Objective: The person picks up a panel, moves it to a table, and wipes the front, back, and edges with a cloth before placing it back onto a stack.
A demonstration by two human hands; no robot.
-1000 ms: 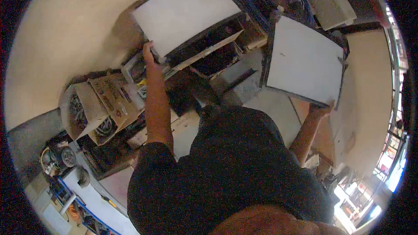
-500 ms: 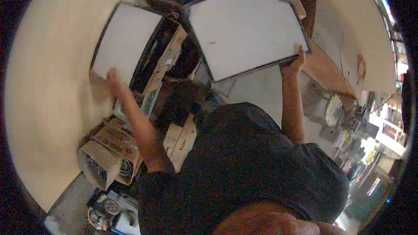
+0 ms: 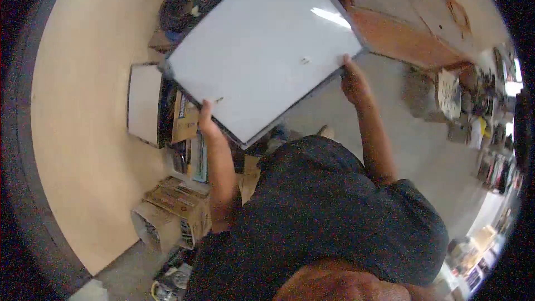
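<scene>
A large white panel with a dark frame (image 3: 262, 50) is held up in front of me, tilted, with small marks and a bright glare on its face. My left hand (image 3: 208, 118) grips its lower left edge, thumb on the white face. At the lower right edge, near a corner, my right hand (image 3: 353, 81) holds the frame with its fingers hidden behind. A second, smaller-looking white panel (image 3: 145, 103) stands against the wall at the left, apart from both hands.
Cardboard boxes (image 3: 177, 206) stand at the lower left. Coiled dark cable (image 3: 192, 0) lies behind the panel. A brown wooden board (image 3: 407, 36) is at the upper right, above the grey floor (image 3: 423, 156). Cluttered items line the far right.
My left hand has left the panel at the left and now holds the large panel's edge. The large panel has tilted and come closer. The view has shifted.
</scene>
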